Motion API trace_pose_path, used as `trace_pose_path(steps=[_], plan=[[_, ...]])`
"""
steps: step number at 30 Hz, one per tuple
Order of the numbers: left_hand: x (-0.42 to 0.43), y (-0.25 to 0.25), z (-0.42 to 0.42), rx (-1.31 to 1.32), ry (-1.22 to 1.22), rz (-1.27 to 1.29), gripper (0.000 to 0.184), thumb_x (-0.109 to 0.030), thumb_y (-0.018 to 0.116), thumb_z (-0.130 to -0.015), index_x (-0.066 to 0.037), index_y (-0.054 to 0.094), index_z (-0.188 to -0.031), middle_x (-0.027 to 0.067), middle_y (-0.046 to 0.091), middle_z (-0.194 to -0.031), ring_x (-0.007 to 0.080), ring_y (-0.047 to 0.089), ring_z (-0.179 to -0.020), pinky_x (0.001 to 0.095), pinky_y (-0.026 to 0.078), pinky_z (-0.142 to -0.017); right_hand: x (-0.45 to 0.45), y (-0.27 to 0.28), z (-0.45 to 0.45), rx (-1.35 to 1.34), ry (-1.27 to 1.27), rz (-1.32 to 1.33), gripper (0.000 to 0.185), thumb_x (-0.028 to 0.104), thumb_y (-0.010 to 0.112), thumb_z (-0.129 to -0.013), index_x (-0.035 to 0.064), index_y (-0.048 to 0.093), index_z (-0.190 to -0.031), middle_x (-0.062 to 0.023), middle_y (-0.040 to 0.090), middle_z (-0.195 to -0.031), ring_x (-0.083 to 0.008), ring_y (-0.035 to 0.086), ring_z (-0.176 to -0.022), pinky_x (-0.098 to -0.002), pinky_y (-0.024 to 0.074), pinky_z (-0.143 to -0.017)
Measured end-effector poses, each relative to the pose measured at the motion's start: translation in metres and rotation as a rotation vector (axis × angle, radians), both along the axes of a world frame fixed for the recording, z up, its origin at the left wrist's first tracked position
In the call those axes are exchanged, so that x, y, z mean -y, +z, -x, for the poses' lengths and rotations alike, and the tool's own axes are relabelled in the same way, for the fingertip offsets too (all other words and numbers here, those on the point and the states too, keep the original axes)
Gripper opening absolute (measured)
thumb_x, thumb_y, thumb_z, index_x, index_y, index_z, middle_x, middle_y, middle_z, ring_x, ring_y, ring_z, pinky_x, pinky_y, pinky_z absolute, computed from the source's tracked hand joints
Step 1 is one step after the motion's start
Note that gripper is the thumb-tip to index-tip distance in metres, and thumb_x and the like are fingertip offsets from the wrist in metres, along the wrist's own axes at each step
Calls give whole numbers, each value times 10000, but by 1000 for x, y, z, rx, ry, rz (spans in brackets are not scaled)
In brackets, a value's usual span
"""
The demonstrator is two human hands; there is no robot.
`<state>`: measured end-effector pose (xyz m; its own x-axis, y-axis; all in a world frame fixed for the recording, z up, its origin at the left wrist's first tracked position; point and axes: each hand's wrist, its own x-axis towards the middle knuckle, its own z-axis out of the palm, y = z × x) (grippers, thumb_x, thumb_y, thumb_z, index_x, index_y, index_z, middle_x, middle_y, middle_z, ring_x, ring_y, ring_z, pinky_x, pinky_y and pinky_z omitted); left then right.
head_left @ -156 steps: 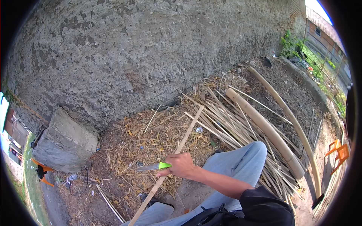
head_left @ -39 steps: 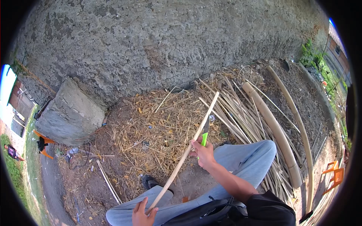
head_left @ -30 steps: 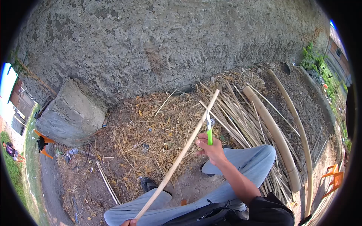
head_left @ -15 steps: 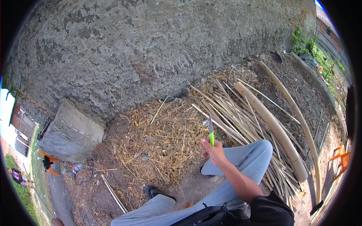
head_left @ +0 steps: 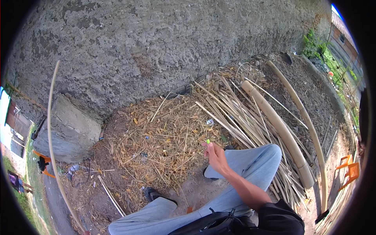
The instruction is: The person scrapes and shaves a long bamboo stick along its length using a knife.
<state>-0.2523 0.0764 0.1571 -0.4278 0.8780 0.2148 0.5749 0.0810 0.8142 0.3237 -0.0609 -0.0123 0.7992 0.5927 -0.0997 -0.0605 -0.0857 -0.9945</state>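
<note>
My right hand [head_left: 216, 157] is closed around a knife, of which only a bit of the green handle [head_left: 208, 141] shows above the fingers; the blade cannot be made out. It is held over the ground in front of my bent knee. At the left a long thin bamboo strip [head_left: 51, 129] stands curved and nearly upright, passing in front of the concrete block [head_left: 72, 127]. Its lower end runs down to the bottom left edge, where my left hand is out of sight.
A pile of bamboo strips [head_left: 239, 117] and a thick bamboo pole [head_left: 278, 131] lie to the right, beside a longer curved pole [head_left: 301, 109]. Orange chairs stand at both sides. A rough wall [head_left: 156, 47] rises ahead. Another person [head_left: 17, 182] is at the far left.
The bamboo strip has gone from between my hands to the far left and now stands upright. My left hand has left the view. My right hand has turned, and the knife blade no longer shows.
</note>
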Motion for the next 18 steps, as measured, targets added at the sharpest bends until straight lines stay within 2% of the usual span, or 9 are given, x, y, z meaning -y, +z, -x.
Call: trace_pose_path(steps=[1,4,5,7,9,11,13,15,18], plan=[[38,-13,-18,-253,-155,76,258,-160,651,-951,66,717,-1057,107,685,-841,194,606,-752,348,502,-644,-4,2,11,0,19,3,399,341,444,-1077,22,674,-1148,-14,576,-693,-111,488,-551,-312,402,-510],[92,-56,-89,-226,-466,15,208,-135,695,-922,56,710,-1003,66,557,-637,148,464,-601,347,421,-545,-14,33,50,405,202,-30,306,253,523,-1040,-9,672,-1099,-112,569,-684,-196,530,-534,-356,434,-515],[102,-79,-82,-350,-523,-4,194,-147,700,-926,41,707,-974,72,495,-625,129,446,-604,342,420,-546,-19,34,60,405,221,-33,306,253,523,-1040,-9,672,-1099,-112,569,-684,-196,530,-534,-356,434,-515],[119,-100,-88,-195,-569,155,222,-175,696,-937,44,696,-972,89,476,-628,122,428,-611,339,415,-548,-27,34,80,614,267,-252,279,244,589,-1003,-15,672,-1063,-103,570,-660,-207,538,-528,-351,439,-514],[132,-103,-95,-177,-576,194,232,-185,689,-947,45,693,-972,81,481,-630,120,427,-620,334,417,-557,-34,39,90,615,219,-256,297,269,659,-963,-18,671,-1040,-106,599,-674,-181,550,-516,-348,442,-507],[138,-102,-99,-163,-590,236,242,-195,682,-956,46,690,-972,73,487,-631,119,427,-629,328,420,-566,-38,52,93,271,236,87,321,286,703,-934,-13,672,-1047,-113,631,-721,-156,566,-514,-365,443,-498],[141,-101,-100,-61,-613,303,265,-217,659,-977,47,686,-969,63,504,-642,121,431,-647,318,430,-588,-51,41,92,207,243,62,359,311,710,-936,-25,669,-1055,-92,661,-782,-109,560,-515,-324,445,-471],[142,-112,-93,-64,-629,322,274,-230,647,-988,41,693,-985,63,534,-653,115,455,-661,317,444,-606,-59,36,93,-350,242,-131,348,292,687,-961,-40,661,-1063,-68,664,-808,-79,532,-506,-260,448,-450],[141,-115,-93,-245,-692,347,283,-258,655,-983,17,717,-1011,137,663,-733,165,580,-663,342,487,-639,-63,22,94,-453,204,-205,309,231,686,-967,-54,647,-1078,-72,683,-853,-65,533,-528,-217,455,-436]])
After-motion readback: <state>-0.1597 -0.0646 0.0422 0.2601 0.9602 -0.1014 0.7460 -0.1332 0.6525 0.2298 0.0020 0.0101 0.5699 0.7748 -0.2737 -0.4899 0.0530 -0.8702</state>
